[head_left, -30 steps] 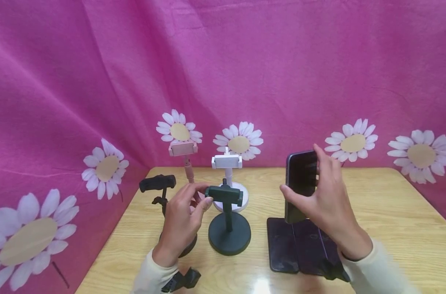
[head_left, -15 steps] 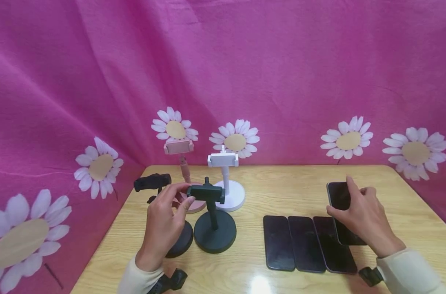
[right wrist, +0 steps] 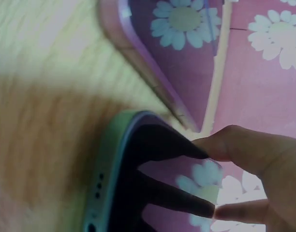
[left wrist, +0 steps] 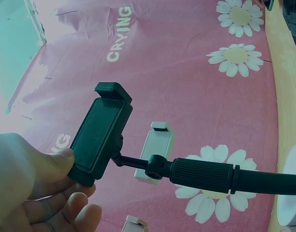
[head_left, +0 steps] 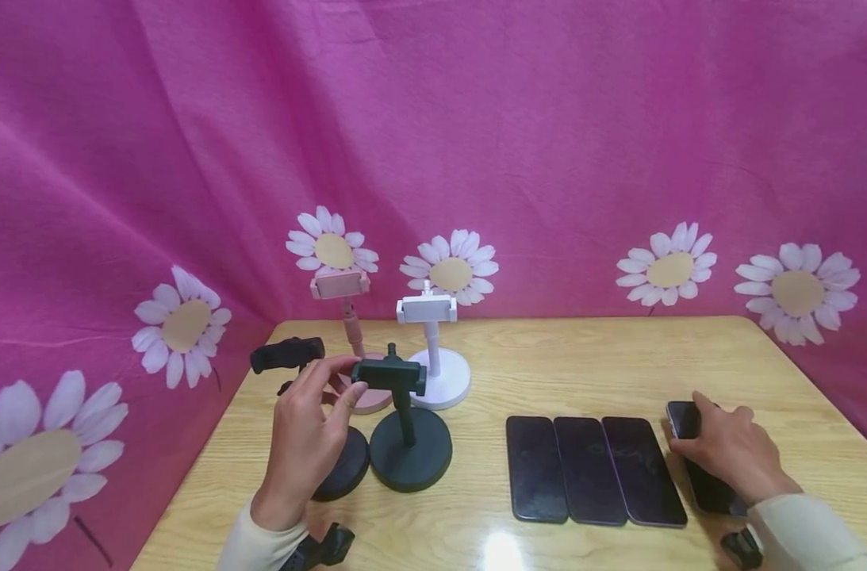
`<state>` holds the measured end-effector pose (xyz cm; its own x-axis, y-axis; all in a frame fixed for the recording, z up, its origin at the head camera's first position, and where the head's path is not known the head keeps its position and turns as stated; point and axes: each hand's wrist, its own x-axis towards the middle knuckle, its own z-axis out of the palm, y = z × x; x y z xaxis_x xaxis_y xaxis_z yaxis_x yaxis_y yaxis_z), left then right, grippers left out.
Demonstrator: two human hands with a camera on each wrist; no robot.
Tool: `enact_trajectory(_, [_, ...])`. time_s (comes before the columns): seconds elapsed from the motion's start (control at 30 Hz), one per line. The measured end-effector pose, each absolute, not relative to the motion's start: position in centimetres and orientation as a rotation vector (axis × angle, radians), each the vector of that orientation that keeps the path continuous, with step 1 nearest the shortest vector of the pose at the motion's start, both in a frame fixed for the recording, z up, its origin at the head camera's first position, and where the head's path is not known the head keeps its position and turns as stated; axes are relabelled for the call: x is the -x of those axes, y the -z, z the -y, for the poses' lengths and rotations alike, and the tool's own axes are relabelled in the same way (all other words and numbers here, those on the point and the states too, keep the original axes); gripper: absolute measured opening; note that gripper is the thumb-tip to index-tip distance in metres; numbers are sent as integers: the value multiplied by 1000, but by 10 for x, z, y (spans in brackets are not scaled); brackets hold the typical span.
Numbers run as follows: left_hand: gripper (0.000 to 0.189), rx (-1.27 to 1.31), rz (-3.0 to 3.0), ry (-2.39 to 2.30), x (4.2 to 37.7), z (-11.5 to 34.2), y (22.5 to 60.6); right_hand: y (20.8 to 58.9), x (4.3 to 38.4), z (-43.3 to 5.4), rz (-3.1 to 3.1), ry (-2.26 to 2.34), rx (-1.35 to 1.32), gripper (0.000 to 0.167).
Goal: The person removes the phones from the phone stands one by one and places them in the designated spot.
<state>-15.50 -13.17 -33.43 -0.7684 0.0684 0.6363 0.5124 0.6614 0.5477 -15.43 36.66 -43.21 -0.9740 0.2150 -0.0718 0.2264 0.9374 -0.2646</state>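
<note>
My left hand (head_left: 301, 444) pinches the left end of the clamp on a dark green phone stand (head_left: 410, 454). In the left wrist view the thumb and fingers sit at the lower end of that clamp (left wrist: 100, 137), which holds no phone. At the right, my right hand (head_left: 740, 452) grips a dark-screened smartphone (head_left: 706, 482) by its edges, low over the table. The right wrist view shows this phone's end with its port holes, and fingers at its far side. Three more smartphones (head_left: 596, 469) lie side by side, screens up, just left of it.
A black phone stand (head_left: 288, 354) is partly behind my left hand. Behind stand a pink phone stand (head_left: 340, 285) and a white phone stand (head_left: 427, 309). A pink flowered cloth (head_left: 547, 159) hangs behind the wooden table (head_left: 562, 357).
My right hand has carried the smartphone right and down, from above the row to low beside it. My left hand still pinches the green stand's clamp; the stand appears farther left in view.
</note>
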Motion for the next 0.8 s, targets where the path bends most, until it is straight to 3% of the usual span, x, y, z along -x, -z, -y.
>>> enact_trajectory(0.23, [38, 433, 2299, 1009, 154, 131, 335, 443, 155, -373, -3004, 398, -274, 89])
enact_trajectory(0.47, [38, 434, 2297, 1011, 153, 131, 334, 444, 158, -378, -2975, 393, -206, 96])
enact_trajectory(0.67, [39, 430, 2294, 1004, 154, 130, 335, 442, 160, -381, -2968, 399, -106, 84])
enact_trajectory(0.8, [39, 424, 2295, 1007, 153, 129, 336, 441, 161, -380, -2952, 432, -71, 86])
